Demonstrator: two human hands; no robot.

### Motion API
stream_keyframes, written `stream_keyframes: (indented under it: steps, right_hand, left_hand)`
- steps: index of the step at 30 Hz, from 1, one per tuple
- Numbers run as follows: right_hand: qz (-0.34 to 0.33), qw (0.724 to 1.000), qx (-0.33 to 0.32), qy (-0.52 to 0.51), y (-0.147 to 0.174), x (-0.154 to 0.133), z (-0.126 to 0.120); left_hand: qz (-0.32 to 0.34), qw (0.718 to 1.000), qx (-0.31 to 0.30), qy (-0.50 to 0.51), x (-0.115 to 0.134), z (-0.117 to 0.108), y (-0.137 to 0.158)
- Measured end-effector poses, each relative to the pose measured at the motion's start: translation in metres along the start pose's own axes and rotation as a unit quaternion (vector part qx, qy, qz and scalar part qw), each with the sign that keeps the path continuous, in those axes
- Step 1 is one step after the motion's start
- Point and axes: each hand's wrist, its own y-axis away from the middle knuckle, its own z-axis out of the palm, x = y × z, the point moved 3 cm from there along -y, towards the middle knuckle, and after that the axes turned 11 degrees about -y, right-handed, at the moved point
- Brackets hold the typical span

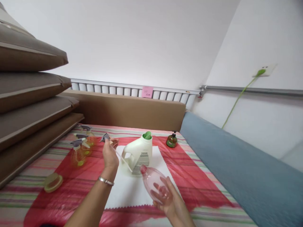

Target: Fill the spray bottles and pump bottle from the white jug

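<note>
My left hand (110,157) is closed on a grey spray trigger head (105,137), whose thin white dip tube slants down to the right. In my right hand (171,203) lies a clear pink bottle (152,179), tilted with its neck up and to the left. No sprayer sits on that neck, and the fingers show through the wall. Just behind the bottle stands a pale green detergent jug (139,154) with a green piece in its mouth. Under the jug is a white cloth (132,197) with a zigzag edge.
Several clear yellow spray bottles (77,157) stand at the left. A round yellowish lid-like piece (53,183) lies nearer me. At the back right is a small dark green pump bottle (171,140). Red plastic sheeting (199,176) covers striped fabric. Stacked brown cushions (30,85) rise at the left.
</note>
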Motion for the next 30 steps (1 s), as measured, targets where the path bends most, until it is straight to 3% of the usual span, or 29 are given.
stream_keyframes:
  steps: [2,5,16,20,24,30]
  right_hand:
    - [0.027,0.999,0.021,-0.004,0.003,0.019,-0.003]
    - [0.035,0.999,-0.001,-0.013,0.008,0.031,0.000]
    - [0.044,0.998,-0.034,-0.039,0.021,0.041,0.010]
    - [0.037,0.997,-0.031,-0.067,0.024,0.040,0.019]
    - [0.006,0.994,-0.038,-0.099,0.028,0.037,0.028]
    - [-0.019,0.991,-0.069,-0.109,0.035,0.034,0.038]
  left_hand:
    - [0.016,0.998,-0.003,0.069,0.017,-0.003,0.007]
    - [0.045,0.990,-0.009,0.137,0.037,-0.009,0.020]
    - [0.110,0.980,-0.026,0.163,0.061,-0.011,0.052]
    - [0.067,0.986,-0.101,0.114,0.052,-0.002,0.078]
    - [0.005,0.972,-0.197,0.127,0.044,0.004,0.105]
    - [-0.031,0.956,-0.235,0.173,0.053,0.006,0.119]
